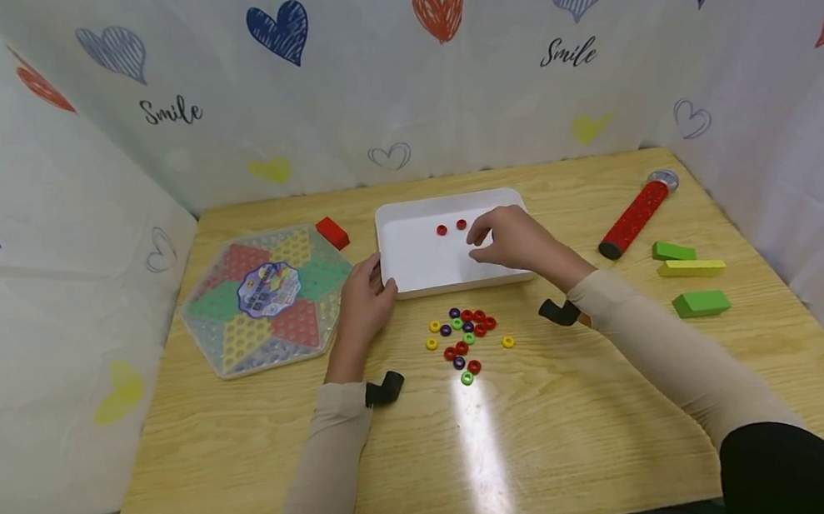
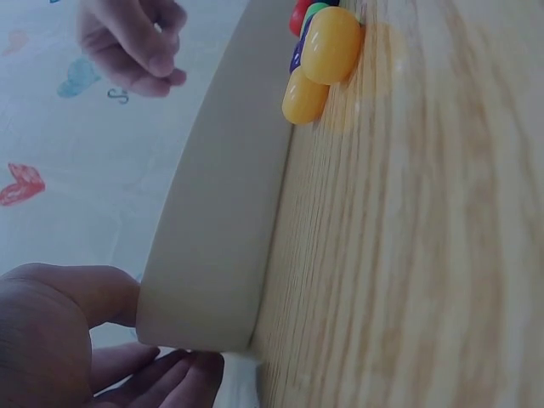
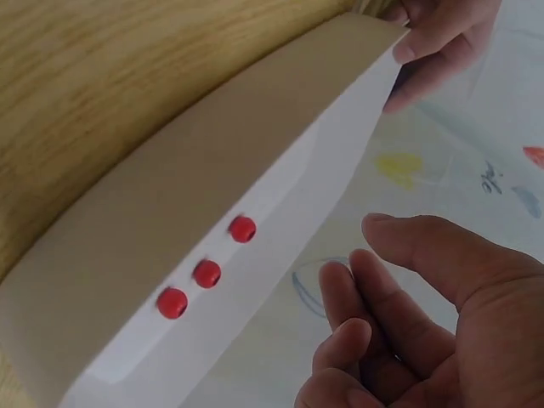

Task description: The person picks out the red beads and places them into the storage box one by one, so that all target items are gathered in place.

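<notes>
A shallow white tray [image 1: 420, 266] lies at the back middle of the table. My left hand [image 1: 364, 305] holds its near left corner between thumb and fingers. Above the tray's right part hovers my right hand [image 1: 516, 239], with a gap between thumb and fingers and nothing held there. Two red beads [image 1: 442, 230] show inside the tray in the head view. The right wrist view shows three red beads [image 3: 206, 274] in a row along one wall; in the head view the third is hidden. In front of the tray lie loose red, yellow, green and purple beads [image 1: 469, 338].
Left of the tray are a hexagonal game board [image 1: 217, 303] and a red block [image 1: 332, 233]. To the right lie a red tube [image 1: 634, 218], a yellow block [image 1: 692, 268] and two green blocks [image 1: 702, 303]. A printed white sheet [image 1: 352, 112] stands behind the table.
</notes>
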